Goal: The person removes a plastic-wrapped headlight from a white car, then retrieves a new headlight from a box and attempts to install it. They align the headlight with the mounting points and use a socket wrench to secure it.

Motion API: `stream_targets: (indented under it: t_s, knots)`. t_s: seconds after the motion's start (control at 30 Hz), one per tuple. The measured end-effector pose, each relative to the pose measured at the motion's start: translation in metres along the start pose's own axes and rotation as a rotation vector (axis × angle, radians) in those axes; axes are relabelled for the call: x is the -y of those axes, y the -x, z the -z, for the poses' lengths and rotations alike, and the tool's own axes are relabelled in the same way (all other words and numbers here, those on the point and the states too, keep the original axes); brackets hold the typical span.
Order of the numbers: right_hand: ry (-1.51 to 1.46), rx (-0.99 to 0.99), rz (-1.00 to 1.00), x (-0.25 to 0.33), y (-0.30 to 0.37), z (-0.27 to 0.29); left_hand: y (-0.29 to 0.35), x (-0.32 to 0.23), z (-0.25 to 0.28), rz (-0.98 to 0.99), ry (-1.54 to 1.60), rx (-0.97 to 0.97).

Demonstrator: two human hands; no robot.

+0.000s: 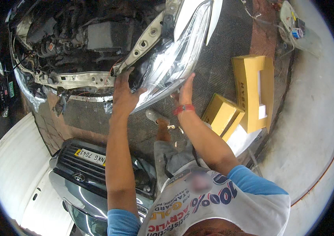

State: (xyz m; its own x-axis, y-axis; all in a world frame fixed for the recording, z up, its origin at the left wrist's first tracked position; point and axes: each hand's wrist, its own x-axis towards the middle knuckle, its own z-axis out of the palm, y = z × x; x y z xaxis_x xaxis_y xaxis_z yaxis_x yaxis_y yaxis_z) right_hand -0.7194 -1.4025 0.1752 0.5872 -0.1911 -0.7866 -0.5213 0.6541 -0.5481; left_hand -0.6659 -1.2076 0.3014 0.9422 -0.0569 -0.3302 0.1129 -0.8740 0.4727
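A large clear headlight [175, 65] sits at the front corner of a car whose engine bay is exposed. My left hand [125, 93] is at its inner edge, thumb stretched toward the lens. The fingers of that hand reach up to the end of the pale metal crossmember [76, 80], and their tips are partly hidden. From the other side my right hand [185, 94] holds the outer lower edge of the headlight, its fingers pointing up along the lens. A red band circles my right wrist.
Two yellow cardboard boxes, a tall opened one [249, 94] and a smaller one [222, 114], lie to the right on the dark floor. Behind my left arm stands a dark car [92, 177]. A clear plastic container [300, 33] is at the far right, near a pale wall.
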Motion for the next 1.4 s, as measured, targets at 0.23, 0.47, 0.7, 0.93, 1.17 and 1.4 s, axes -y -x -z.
stream_targets:
  t_s: [0.23, 0.47, 0.7, 0.93, 1.17, 1.4]
  knots:
    - [0.029, -0.084, 0.011, -0.029, -0.025, 0.015, 0.02, 0.0, -0.011, 0.006, -0.216, -0.255]
    - [0.072, -0.3, 0.037, -0.001, 0.005, -0.012, 0.09, 0.074, -0.053, 0.936, 1.11, -0.545]
    - [0.145, -0.216, 0.122, -0.007, 0.015, 0.001, 0.081, 0.102, -0.07, 0.956, 1.467, -0.301]
    - [0.151, -0.216, 0.123, -0.01, 0.019, 0.007, 0.072, 0.099, -0.071, 0.94, 1.477, -0.281]
    - [0.362, -0.168, 0.148, -0.02, 0.021, 0.016, 0.069, 0.12, -0.067, 0.921, 1.426, -0.314]
    - [0.181, -0.15, 0.207, -0.023, 0.01, 0.013, 0.073, 0.127, -0.067, 0.899, 1.345, -0.315]
